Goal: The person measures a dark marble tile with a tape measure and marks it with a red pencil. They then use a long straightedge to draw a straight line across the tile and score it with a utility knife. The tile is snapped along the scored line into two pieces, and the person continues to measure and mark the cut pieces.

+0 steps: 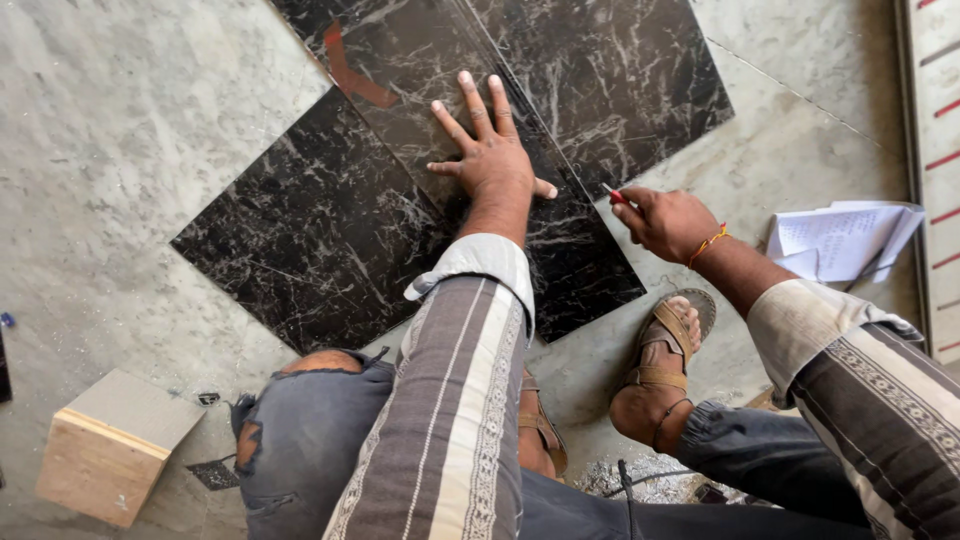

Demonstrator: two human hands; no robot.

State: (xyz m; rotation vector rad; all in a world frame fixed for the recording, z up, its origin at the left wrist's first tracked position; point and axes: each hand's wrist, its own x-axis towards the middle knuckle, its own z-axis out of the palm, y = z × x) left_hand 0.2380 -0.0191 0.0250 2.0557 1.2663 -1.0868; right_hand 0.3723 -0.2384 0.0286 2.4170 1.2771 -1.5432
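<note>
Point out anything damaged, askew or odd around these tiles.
A red mark streaks the dark marble tile beyond the left hand. Loose pale debris lies on the floor by the sandalled foot. The papers lie crumpled.

The right hand [665, 222] hides most of a red tool [615, 195]; the dark marble tiles [600, 70] run off the frame's top edge.

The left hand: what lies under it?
The left hand presses flat on a black marble tile, which lies on the grey floor. The tile surface beneath the palm is covered.
</note>
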